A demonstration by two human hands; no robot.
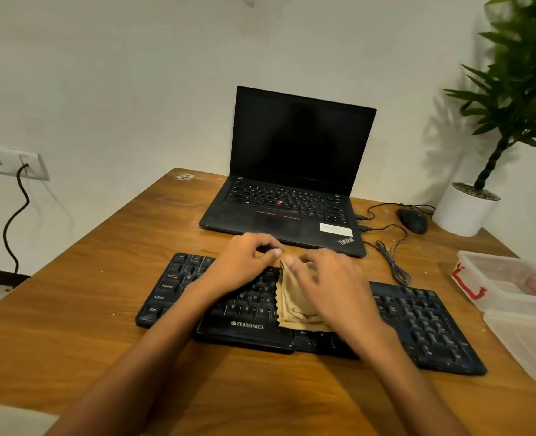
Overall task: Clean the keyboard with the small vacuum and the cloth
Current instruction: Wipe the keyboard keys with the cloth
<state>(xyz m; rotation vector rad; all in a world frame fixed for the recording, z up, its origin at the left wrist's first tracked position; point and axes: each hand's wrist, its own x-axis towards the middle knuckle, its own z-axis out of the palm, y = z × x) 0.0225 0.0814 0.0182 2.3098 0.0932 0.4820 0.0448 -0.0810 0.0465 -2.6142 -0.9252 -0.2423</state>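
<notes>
While pinching the cloth (293, 308), draped over the middle of the keyboard (424, 322), in left hand (244, 265) and right hand (329, 284), fold into a flat pad, then wipe along rows lightly.

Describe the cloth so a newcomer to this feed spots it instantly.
On the wooden desk, a black keyboard lies in front of the open laptop. The cloth rests on its middle keys, partly under the right hand. It is the only tan, soft thing there, with a zigzag-cut edge.
</notes>
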